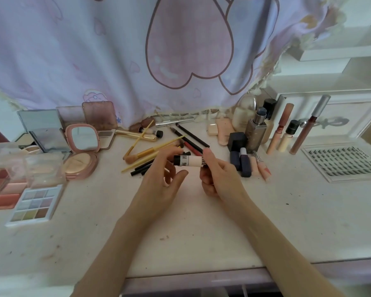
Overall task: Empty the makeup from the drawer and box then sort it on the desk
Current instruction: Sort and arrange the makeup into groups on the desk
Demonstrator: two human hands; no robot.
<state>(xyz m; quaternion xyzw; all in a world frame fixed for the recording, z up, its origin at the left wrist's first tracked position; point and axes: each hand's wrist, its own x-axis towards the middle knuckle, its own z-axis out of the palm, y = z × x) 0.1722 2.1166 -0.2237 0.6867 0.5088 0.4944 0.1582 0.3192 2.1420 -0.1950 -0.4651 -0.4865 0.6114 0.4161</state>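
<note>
A short white tube with a black cap (187, 161) is held level above the middle of the desk (201, 228). My right hand (217, 176) pinches its right end between thumb and fingers. My left hand (162, 179) is at its capped left end, fingertips on the cap and thumb apart below. Behind the hands lies a heap of yellow-handled brushes and dark pencils (159, 146). Palettes and compacts (30, 189) are grouped at the left. Lipsticks, bottles and tubes (257, 142) stand and lie at the right.
A pink compact with an open mirror (83, 146) sits left of centre. A clear tray of false lashes (343, 161) lies at the far right. A lilac curtain with heart prints (137, 61) hangs behind the desk. An open drawer edge (201, 286) shows below the desk front.
</note>
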